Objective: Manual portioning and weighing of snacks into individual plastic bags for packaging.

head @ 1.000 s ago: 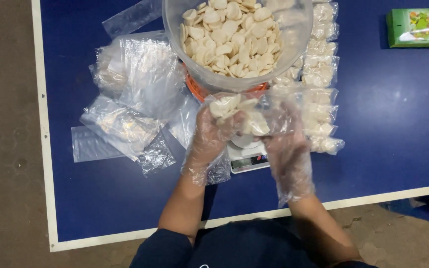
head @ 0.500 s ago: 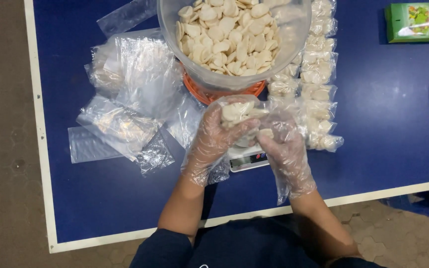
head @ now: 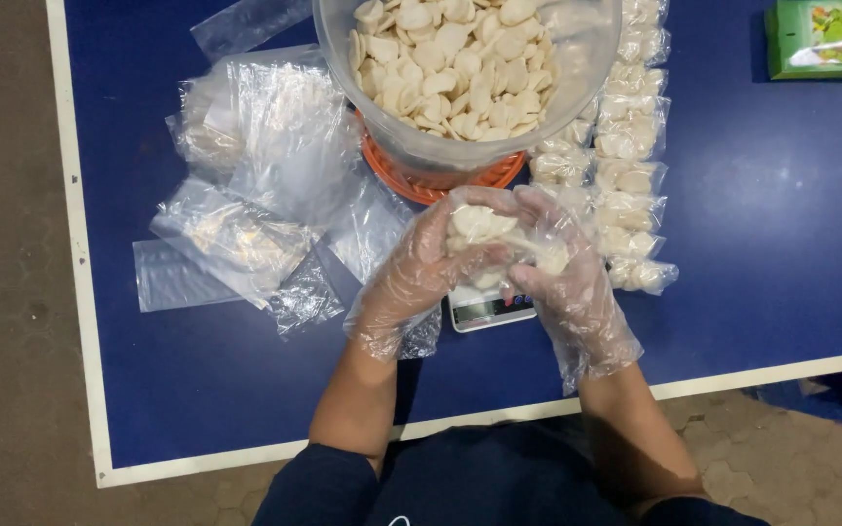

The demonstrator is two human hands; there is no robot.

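Thin clear plastic bag of pale crackers: light, slippery, brittle inside. Left hand and right hand, gloved, both clasp it; hold by bunched neck, gently.

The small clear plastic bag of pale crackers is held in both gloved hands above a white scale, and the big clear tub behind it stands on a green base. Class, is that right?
Not quite: the head view shows the big clear tub on an orange base, not a green one. The rest holds: left hand and right hand grip the small clear plastic bag of pale crackers above the white scale.
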